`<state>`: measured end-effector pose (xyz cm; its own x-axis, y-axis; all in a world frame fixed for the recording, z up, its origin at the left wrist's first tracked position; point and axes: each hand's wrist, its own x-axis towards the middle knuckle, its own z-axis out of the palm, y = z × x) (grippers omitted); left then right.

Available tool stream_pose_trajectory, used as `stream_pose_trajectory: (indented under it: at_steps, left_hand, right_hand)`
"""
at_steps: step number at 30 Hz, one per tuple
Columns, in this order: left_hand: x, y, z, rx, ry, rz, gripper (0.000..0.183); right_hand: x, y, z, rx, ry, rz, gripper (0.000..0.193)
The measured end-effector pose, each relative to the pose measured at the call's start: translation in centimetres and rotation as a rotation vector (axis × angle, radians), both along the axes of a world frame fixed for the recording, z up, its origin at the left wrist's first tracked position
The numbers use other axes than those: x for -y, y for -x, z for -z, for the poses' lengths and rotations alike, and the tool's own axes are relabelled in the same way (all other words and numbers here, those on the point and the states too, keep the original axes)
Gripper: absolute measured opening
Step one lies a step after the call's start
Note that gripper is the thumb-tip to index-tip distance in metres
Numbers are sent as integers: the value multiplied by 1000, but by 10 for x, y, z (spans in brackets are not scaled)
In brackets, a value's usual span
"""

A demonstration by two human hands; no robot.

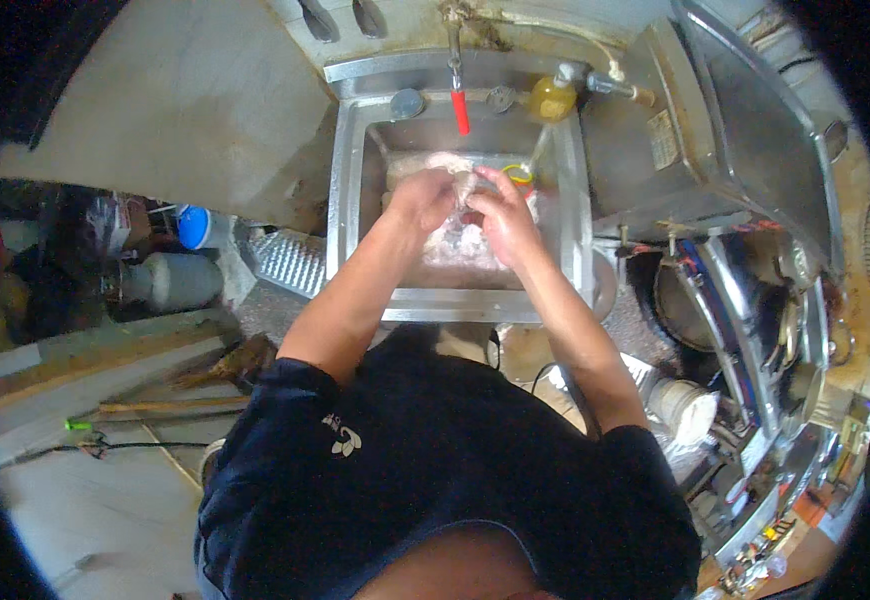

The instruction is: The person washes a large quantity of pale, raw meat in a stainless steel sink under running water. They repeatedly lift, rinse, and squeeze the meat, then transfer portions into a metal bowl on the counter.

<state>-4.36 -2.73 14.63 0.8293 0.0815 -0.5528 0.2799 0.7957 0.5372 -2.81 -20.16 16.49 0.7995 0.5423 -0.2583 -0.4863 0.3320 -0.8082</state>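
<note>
Both hands are over a steel sink, close together at its middle. Curled inward, my left hand grips one side of a small pale, wet-looking piece. From the other side my right hand pinches the same piece, thumb and fingers closed on it. Its exact kind does not show. Below the hands lies a heap of whitish, pinkish wet pieces, partly hidden by my fingers. A yellow ring-shaped thing is beside my right hand in the basin.
A tap with a red hose end hangs over the sink's far side. A bottle of yellow liquid, a round grey lid and a drain strainer rest along the back rim. A steel cabinet stands right; a grey gas cylinder left.
</note>
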Motion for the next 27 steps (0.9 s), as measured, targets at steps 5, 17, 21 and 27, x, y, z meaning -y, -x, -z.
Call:
stream_pose_trajectory:
  at_steps: [5,17,21,27]
  left_hand:
    - [19,-4,-18,120,56,2,16]
    - [44,44,-58,478,-1299,150,29]
    - [34,41,-54,465,-1114,175,24]
    - [20,34,-51,300,-416,146,23]
  right_hand:
    - [17,-15,-30,-215,-79,-106,44]
    - [20,-41,-61,-362,67,-27,7]
    - [26,-36,-65,-273,69,-55,10]
    - [27,-6,-74,27,243,-29,23]
